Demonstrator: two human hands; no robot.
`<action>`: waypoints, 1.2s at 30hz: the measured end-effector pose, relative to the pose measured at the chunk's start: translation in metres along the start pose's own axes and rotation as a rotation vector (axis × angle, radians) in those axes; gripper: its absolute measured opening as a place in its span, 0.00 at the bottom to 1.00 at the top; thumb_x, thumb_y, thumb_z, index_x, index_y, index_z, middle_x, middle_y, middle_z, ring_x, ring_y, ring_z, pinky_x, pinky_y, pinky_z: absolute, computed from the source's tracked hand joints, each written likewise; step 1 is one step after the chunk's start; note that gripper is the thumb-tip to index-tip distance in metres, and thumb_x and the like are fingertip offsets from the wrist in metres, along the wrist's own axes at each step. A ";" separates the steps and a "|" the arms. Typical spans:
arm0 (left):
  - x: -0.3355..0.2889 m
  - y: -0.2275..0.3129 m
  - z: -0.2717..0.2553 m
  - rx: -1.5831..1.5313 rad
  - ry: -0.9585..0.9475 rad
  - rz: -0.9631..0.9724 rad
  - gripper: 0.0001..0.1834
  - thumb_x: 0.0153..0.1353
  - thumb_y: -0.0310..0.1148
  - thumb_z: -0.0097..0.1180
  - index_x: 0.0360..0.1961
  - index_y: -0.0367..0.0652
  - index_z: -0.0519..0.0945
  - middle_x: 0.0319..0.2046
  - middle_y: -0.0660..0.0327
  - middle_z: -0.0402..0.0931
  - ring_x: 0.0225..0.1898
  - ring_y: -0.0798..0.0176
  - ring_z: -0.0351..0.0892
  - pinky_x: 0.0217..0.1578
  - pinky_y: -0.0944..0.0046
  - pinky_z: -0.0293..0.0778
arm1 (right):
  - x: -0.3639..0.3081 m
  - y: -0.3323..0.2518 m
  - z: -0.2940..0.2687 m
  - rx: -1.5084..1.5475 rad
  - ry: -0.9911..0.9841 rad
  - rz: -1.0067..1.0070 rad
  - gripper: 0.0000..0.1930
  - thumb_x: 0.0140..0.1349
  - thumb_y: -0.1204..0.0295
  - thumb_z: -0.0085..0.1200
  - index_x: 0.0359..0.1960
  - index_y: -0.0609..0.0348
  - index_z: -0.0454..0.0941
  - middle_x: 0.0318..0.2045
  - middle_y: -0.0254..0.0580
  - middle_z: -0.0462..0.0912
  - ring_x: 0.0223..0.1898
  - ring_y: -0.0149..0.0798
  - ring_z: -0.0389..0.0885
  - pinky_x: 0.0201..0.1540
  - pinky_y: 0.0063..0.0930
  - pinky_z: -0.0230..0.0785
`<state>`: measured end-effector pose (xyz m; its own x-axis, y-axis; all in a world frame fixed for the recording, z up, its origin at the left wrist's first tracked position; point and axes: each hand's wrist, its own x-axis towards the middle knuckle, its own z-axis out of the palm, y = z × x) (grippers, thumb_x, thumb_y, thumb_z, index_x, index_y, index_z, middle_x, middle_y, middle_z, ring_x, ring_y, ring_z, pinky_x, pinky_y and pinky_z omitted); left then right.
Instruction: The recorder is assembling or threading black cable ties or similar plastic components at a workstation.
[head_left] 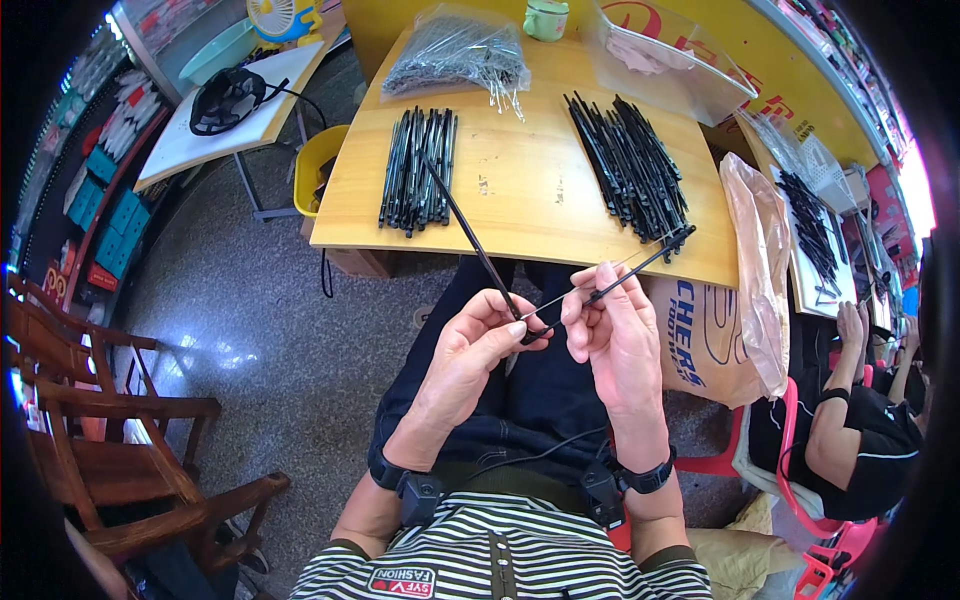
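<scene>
1. Head view: left hand (470, 345), fingers clamped on a black rod (470, 232).
2. Right hand (615, 335) pinches a second black rod (645, 264) (whether the rods join, I cannot tell).
3. Both rods slant from above the lap toward the table (510, 215).

A smooth, lightly glossy finish is shown by the slim black rods (468, 232) being held; whether plastic or painted metal is used cannot be told at this size. Bright metal is seen in the thin silvery wire (553, 300). Sharp highlights are thrown by the left bundle of black rods (416, 170), a duller sheen by the right bundle of black rods (628, 165). The yellow-brown wooden bench (510, 200) is satin-smooth, marred by small rough patches. The clear wrinkled bag (455, 50) is made of glossy plastic film.
</scene>
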<state>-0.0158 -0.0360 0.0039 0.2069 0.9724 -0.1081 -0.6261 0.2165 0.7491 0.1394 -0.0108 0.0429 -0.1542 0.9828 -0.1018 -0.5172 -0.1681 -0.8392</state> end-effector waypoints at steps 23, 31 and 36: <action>0.005 0.000 0.002 0.083 -0.074 -0.084 0.07 0.61 0.35 0.54 0.35 0.44 0.73 0.27 0.68 0.72 0.26 0.77 0.71 0.24 0.77 0.62 | 0.011 -0.008 -0.011 -0.213 -0.067 -0.101 0.11 0.64 0.66 0.49 0.37 0.64 0.72 0.27 0.36 0.75 0.20 0.25 0.75 0.18 0.15 0.68; 0.015 0.002 0.022 0.070 0.031 -0.018 0.06 0.63 0.34 0.52 0.35 0.44 0.72 0.22 0.73 0.66 0.17 0.83 0.57 0.15 0.81 0.48 | 0.014 -0.004 -0.005 -0.204 -0.070 -0.057 0.11 0.64 0.67 0.50 0.36 0.63 0.72 0.26 0.35 0.75 0.22 0.25 0.75 0.21 0.15 0.68; 0.016 0.000 0.020 0.090 0.037 0.023 0.06 0.62 0.33 0.53 0.34 0.44 0.72 0.22 0.73 0.66 0.17 0.83 0.57 0.15 0.81 0.48 | 0.017 -0.004 -0.008 -0.187 -0.091 -0.001 0.11 0.63 0.67 0.50 0.38 0.64 0.72 0.27 0.35 0.74 0.23 0.26 0.76 0.23 0.16 0.70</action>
<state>0.0030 -0.0226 0.0151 0.1645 0.9798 -0.1134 -0.5599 0.1874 0.8071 0.1459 0.0071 0.0406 -0.2341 0.9704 -0.0594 -0.3534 -0.1419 -0.9247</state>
